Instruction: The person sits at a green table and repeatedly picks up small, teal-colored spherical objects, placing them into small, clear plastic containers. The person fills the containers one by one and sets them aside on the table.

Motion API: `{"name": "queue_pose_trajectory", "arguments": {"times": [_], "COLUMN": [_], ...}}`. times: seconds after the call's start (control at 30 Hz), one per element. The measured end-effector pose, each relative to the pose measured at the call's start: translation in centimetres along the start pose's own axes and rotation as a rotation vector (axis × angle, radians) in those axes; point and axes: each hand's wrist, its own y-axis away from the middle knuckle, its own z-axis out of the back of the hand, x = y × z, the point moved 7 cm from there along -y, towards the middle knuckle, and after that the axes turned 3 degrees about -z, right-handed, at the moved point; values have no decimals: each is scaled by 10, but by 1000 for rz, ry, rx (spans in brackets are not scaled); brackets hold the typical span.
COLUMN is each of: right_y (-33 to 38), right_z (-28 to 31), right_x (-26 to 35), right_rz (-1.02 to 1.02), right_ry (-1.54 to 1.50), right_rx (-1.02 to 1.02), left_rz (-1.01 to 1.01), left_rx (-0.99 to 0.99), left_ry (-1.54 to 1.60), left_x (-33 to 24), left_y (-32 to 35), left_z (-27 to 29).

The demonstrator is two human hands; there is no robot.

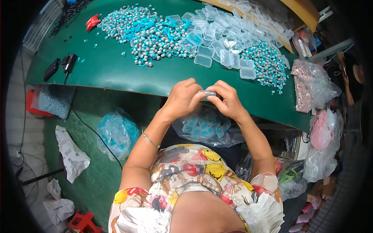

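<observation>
My left hand (pixel 182 98) and my right hand (pixel 228 100) meet just off the table's near edge. Between their fingertips is a small clear plastic box (pixel 209 93), seen edge-on and partly covered by the fingers. What it contains cannot be made out. Below the hands, at my lap, lies a clear bag (pixel 229 139) with several small boxes holding blue pieces. Past my hands, a pile of empty clear boxes (pixel 203 61) spreads over the table. Heaps of grey-and-blue earplug-like pieces (pixel 147 52) lie to its left, with another heap (pixel 266 64) to its right.
The green table (pixel 112 75) carries two black devices (pixel 68 62) and a red wrapper (pixel 92 22) at left. Bags of blue pieces (pixel 118 130) sit on the floor, where a black cable runs. At right are a bag of pink pieces (pixel 305 83) and hanging bags (pixel 322 143).
</observation>
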Motion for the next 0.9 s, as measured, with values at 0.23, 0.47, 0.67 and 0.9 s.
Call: {"name": "queue_pose_trajectory", "arguments": {"times": [0.23,0.47,0.67,0.9], "right_y": [-44,-35,-54,-82], "right_z": [13,8,13,9], "right_x": [7,-8,-12,-45], "right_rz": [201,122,55,-140], "right_ry": [432,528,553,559], "right_rx": [-214,-217,-205,-51], "left_rz": [-45,-1,208,101], "left_rx": [53,75,-215,-92], "left_ry": [-177,-216,-428,-594], "left_x": [-43,-49,35,67], "left_y": [20,17,-30,-76], "left_z": [-28,-40,27,13]}}
